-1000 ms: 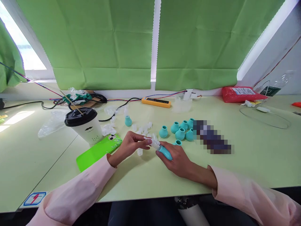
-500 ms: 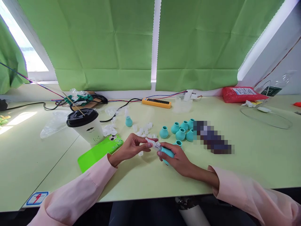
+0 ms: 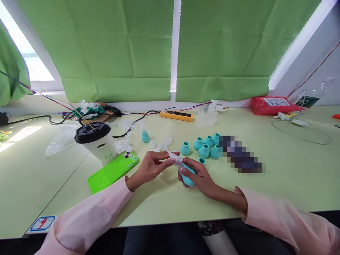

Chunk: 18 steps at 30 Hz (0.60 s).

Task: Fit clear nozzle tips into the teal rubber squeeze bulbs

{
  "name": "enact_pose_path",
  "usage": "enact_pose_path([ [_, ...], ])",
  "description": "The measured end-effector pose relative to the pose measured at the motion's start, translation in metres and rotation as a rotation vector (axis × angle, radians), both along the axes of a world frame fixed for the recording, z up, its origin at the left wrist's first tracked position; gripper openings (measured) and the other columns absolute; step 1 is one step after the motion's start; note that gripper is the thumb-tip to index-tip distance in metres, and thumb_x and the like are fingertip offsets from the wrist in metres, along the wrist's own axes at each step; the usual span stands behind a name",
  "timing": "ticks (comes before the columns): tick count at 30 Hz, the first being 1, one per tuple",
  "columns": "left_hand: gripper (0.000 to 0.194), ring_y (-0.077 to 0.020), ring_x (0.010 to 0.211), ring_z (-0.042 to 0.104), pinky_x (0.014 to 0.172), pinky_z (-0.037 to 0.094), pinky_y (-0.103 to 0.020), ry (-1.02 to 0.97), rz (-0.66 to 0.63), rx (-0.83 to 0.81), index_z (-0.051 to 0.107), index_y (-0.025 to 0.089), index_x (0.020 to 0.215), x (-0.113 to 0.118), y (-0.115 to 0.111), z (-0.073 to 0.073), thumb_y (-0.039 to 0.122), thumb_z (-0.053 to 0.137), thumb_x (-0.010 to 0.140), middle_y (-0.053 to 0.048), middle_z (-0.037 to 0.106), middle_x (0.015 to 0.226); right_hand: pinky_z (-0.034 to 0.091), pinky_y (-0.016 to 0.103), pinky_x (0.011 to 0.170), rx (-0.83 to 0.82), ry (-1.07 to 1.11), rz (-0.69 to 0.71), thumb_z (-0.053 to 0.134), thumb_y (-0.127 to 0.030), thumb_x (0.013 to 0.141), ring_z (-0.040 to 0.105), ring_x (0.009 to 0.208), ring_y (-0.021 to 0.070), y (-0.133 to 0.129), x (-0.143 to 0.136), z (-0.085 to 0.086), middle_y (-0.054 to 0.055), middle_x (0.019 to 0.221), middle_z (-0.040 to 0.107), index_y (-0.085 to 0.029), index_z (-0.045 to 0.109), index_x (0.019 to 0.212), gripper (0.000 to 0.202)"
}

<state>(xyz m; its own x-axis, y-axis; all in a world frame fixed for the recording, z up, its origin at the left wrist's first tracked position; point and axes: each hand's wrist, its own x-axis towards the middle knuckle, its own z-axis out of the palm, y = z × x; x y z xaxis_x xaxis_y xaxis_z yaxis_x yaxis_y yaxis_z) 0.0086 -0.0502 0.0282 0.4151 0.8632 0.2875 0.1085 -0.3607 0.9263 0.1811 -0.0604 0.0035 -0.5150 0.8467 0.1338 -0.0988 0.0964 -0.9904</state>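
Observation:
My right hand (image 3: 198, 176) is closed round a turquoise rubber bulb (image 3: 189, 180), its neck tilted up and to the left. With thumb and fingers, my left hand (image 3: 156, 163) pinches a clear-white plastic nozzle (image 3: 174, 158) at the bulb's neck. The join between nozzle and bulb is partly hidden by my fingers. Just beyond my hands lie several small translucent plastic pieces (image 3: 164, 144). A loose turquoise bulb (image 3: 185, 148) stands behind them, and several more bulbs (image 3: 204, 151) cluster to its right. Farther left, another bulb (image 3: 145, 136) has a clear top on it.
A lidded paper cup (image 3: 99, 147) with a stick in it and a bright green phone case (image 3: 113, 172) are at my left. At the back lie a yellow power strip (image 3: 176, 115), cables and a red package (image 3: 276, 105). A blurred-out object (image 3: 240, 154) lies right of the bulbs.
The nozzle has tipped more upright, and the bulb's round end now shows more below my right fingers. My left hand has shifted slightly right. Things on the table stay put.

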Motion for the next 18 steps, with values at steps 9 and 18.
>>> enact_pose_path([
  [9,0.024,-0.0214,0.096,0.052,0.08,0.047,-0.032,0.048,-0.014,0.091,0.063,0.015,0.092,0.003,-0.004,0.005,0.027,0.054,0.073,-0.008,0.058,0.103,0.037,0.021,0.044,0.058,0.073,0.027,0.045,-0.035,0.08,0.046,0.046,0.0058,0.0,-0.002,-0.003,-0.002,0.065,0.048,-0.018,0.044,0.085,0.018],
  [18,0.024,-0.0197,0.084,0.059,0.075,0.049,-0.033,-0.209,0.278,0.104,0.063,0.015,0.088,-0.014,0.004,0.014,0.026,0.06,0.067,-0.006,0.065,0.089,0.049,0.03,0.058,0.043,0.022,0.032,0.054,-0.033,0.073,0.055,0.068,0.0119,0.003,0.0,-0.002,0.003,0.086,0.051,-0.022,0.035,0.103,0.036],
])
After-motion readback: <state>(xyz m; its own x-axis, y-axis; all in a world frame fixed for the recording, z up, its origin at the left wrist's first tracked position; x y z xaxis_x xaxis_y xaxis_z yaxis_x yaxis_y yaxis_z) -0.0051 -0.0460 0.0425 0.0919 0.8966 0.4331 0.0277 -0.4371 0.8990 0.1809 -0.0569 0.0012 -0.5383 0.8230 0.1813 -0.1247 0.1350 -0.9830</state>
